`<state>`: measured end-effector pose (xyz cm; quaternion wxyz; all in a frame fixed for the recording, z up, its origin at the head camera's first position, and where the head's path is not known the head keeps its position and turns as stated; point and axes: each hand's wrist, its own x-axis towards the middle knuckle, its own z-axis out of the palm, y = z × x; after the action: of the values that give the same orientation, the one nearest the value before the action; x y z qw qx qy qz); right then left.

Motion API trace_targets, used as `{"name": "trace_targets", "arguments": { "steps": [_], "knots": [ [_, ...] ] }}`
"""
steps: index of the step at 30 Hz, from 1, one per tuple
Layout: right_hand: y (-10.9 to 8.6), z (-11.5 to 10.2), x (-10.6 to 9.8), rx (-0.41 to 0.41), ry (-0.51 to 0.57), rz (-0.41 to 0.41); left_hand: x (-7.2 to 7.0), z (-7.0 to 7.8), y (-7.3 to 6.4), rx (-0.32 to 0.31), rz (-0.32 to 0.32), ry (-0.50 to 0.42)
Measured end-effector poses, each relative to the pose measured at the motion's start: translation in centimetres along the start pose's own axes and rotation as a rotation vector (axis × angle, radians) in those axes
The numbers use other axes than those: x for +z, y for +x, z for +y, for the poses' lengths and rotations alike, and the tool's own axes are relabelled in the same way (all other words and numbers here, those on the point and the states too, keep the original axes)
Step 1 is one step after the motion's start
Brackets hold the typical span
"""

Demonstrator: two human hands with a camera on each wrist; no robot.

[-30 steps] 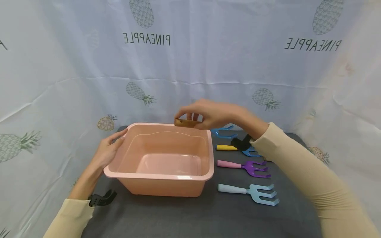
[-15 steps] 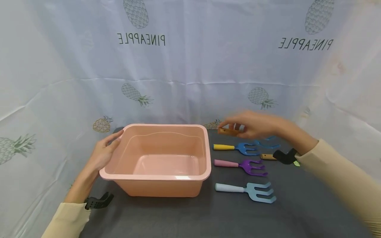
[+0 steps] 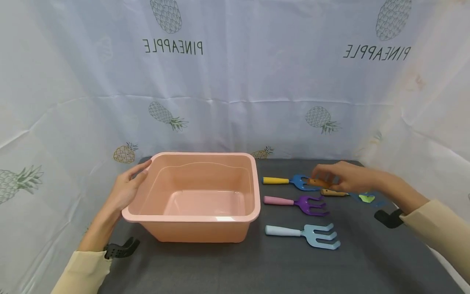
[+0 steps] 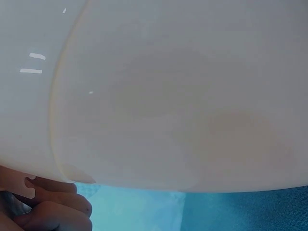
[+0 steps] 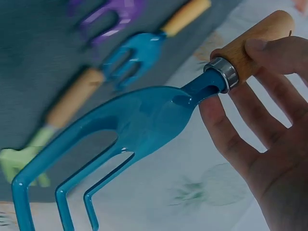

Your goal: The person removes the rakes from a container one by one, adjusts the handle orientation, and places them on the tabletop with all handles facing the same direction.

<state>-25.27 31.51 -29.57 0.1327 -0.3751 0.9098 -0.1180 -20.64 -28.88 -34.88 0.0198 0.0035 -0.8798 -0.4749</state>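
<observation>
My right hand pinches the wooden handle of a hand rake with blue tines. In the head view it is over the right part of the table, above the other rakes, and the blue tines are partly hidden by the hand. My left hand grips the left rim of a peach plastic basin. In the left wrist view, curled fingers show at the basin's edge.
Right of the basin lie a yellow-handled blue rake, a pink-handled purple rake and a pale blue rake. A wooden-handled rake with green tines lies beneath my right hand. A pineapple-print curtain hangs behind the dark table.
My right hand has carried the blue-tined rake from above the basin's far right corner rightward and down over the other rakes. My left hand stays on the basin's rim.
</observation>
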Motion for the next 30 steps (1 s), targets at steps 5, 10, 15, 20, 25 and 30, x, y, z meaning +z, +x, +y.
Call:
{"name": "trace_targets", "arguments": {
  "steps": [5,10,15,20,25,30],
  "knots": [
    [-2.2,2.9,2.3,-0.036,0.013,0.026,-0.1,0.1,0.0,0.004,-0.001,-0.005],
    [-4.4,5.9,5.0,-0.075,0.03,0.065,-0.1,0.2,-0.1,0.003,0.003,0.009],
    [-6.2,8.2,7.3,-0.076,0.087,0.072,-0.1,0.1,-0.1,-0.003,0.0,0.017],
    [-7.5,9.5,9.2,-0.11,0.115,0.098,-0.1,0.0,-0.1,0.001,-0.002,0.017],
    [-7.6,9.9,10.4,-0.06,0.132,0.066,-0.2,0.0,-0.1,0.01,-0.004,0.026],
    [-6.9,9.8,11.2,-0.005,0.137,0.031,-0.3,0.0,-0.1,0.01,-0.014,0.017]
  ]
}}
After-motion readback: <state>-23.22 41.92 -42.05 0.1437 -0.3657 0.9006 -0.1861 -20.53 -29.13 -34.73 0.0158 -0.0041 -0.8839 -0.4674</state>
